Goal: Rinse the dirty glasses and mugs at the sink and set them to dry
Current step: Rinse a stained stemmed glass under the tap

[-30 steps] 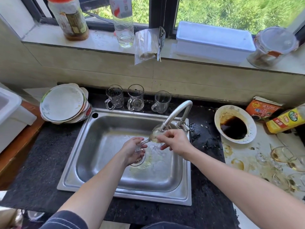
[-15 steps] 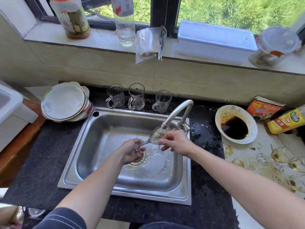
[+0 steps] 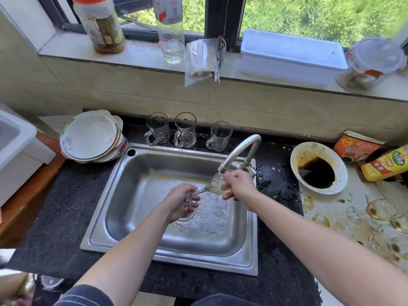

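Observation:
A stemmed wine glass lies tilted under the tap spout, over the steel sink. My left hand grips its foot and stem. My right hand holds the bowl, with water running over it. Three glass mugs stand upright in a row behind the sink. Several dirty wine glasses stand on the stained counter at the right.
A stack of plates sits at the sink's back left. A white bowl of dark sauce stands right of the tap, with a yellow bottle and an orange packet beyond. Bottles, a white box and a jar line the windowsill.
Both hands stay on the wine glass under the tap. The water splash in the sink basin has spread wider.

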Tool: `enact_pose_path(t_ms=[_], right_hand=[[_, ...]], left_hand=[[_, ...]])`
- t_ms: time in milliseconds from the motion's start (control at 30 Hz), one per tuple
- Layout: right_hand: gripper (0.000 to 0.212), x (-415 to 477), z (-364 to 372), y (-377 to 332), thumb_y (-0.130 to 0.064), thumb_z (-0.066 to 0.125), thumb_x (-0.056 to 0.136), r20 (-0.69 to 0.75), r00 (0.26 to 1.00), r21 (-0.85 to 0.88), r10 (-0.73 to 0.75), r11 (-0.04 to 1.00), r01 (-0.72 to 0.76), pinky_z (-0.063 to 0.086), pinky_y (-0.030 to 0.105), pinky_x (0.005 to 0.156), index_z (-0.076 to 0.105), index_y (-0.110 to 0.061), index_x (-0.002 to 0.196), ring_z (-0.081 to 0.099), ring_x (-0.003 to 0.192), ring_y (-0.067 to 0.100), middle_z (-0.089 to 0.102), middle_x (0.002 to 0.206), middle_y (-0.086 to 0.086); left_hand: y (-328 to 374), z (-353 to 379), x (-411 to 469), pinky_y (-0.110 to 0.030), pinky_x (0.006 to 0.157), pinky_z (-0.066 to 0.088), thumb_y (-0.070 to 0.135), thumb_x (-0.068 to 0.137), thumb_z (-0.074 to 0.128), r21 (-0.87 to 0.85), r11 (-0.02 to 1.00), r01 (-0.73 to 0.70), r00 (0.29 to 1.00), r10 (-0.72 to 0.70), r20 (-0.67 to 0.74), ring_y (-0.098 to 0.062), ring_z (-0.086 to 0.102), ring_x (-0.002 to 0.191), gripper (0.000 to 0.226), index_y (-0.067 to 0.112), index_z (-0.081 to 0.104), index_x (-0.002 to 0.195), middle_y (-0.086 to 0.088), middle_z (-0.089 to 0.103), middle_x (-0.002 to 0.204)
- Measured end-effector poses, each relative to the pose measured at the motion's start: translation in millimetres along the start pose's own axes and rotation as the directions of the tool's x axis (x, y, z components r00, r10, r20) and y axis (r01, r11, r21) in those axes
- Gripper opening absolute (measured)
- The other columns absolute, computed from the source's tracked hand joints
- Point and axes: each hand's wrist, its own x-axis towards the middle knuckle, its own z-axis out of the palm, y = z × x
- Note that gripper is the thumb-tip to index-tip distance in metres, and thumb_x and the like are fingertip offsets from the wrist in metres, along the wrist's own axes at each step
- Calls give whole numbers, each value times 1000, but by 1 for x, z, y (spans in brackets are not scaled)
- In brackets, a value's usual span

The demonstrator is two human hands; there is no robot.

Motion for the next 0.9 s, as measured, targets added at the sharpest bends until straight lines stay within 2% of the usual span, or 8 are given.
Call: enact_pose_path(t_ms=[200,333,433,533,600,667,767,900], right_hand=[[30,16,3,15,-33,48,101,72,981,-48,181,983,-178,28,21,40,57,-7,115,55,50,12,60,85,6],[29,10,17,26,-28,49,101,139,950,-144,278,955,-258,27,19,39,60,-2,103,47,45,11,66,69,7],[31,8,31,31,-25,52,100,122,955,-59,270,963,-264,31,19,39,60,4,102,49,46,12,67,68,10],[25,5,34,28,-23,60,97,68,986,100,155,982,-161,37,20,43,64,2,94,51,48,12,67,68,11],[22,1,32,24,-22,63,95,38,999,103,13,995,-17,42,23,47,67,-1,89,53,51,12,68,71,10],[20,-4,29,20,-21,65,93,20,993,27,-115,993,115,46,24,50,68,-4,84,57,54,12,70,72,7],[9,-9,17,14,-15,66,92,34,974,-13,-226,974,226,48,25,53,69,-7,88,60,61,14,68,74,4],[22,-12,-12,8,-17,72,87,104,945,-282,-309,902,326,43,17,62,69,-18,108,54,70,4,63,91,-7]], left_hand=[[26,-7,-22,-13,35,23,33,82,59,234,969,83,990,-55,-127,-14,40,32,26,9,52,84,-5,48,56],[35,-22,-31,-12,33,19,40,82,56,359,916,181,974,-117,-194,-10,35,32,32,8,51,85,-4,42,59],[33,-32,-35,-13,35,18,40,85,53,392,901,183,969,-99,-226,-11,32,36,31,9,51,89,-4,41,60],[21,-42,-26,-15,37,20,35,91,44,339,922,188,961,-101,-259,-13,31,42,24,11,48,89,-5,39,64],[8,-43,-15,-18,38,29,22,96,39,239,955,176,956,-107,-274,-15,33,47,18,11,44,83,-8,38,69],[-4,-37,-5,-25,35,46,9,97,39,181,972,147,947,-86,-310,-22,45,52,18,8,44,79,-13,42,76],[-12,-21,6,-27,34,49,3,98,42,68,994,84,949,-59,-311,-28,53,58,19,3,47,80,-17,50,75],[-11,-9,20,-28,37,51,10,100,44,-72,986,153,980,-161,-115,-33,56,68,15,-2,50,94,-24,53,80]])
